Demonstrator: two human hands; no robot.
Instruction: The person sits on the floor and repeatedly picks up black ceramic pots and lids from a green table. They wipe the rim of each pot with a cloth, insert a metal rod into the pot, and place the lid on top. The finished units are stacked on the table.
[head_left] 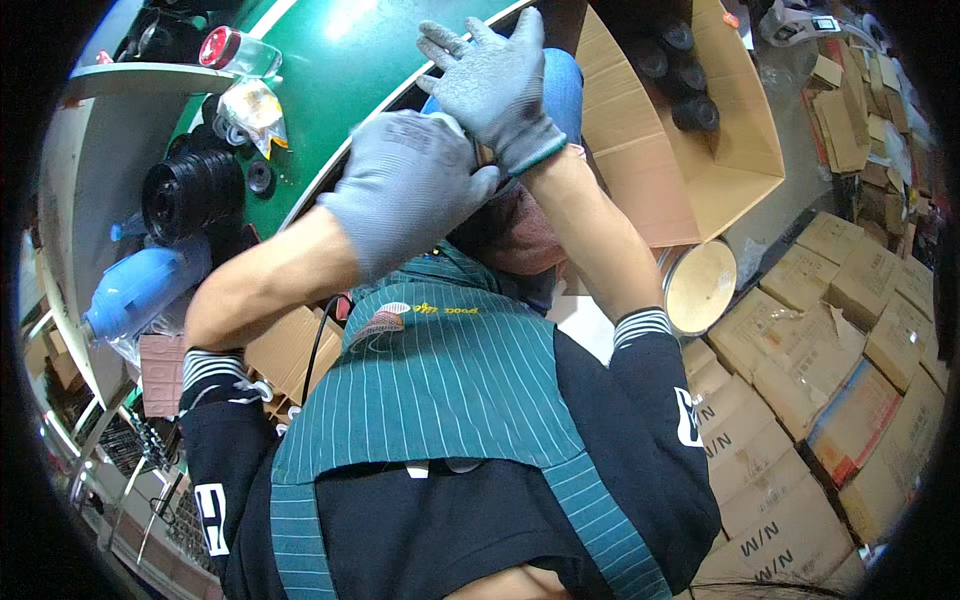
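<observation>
Both of my hands wear grey work gloves and meet at the edge of the green table. My left hand (408, 185) is curled closed beside the right wrist, its thumb pointing to the right. Its fingertips are hidden, and a small whitish thing (447, 122) shows between the hands, too covered to name. Farther up, my right hand (490, 85) has its fingers spread, back of the glove upward, with a green cuff at the wrist. Nothing can be seen in its grasp. Under it shows blue cloth (563, 95).
An open cardboard box (735, 165) with several dark round pieces (695, 112) stands at right, near a round stool (702, 288). Stacked cartons (800, 345) fill the lower right. A red-lidded jar (238, 52), a plastic packet (253, 112) and black coils (192, 195) lie left on the green table (340, 60).
</observation>
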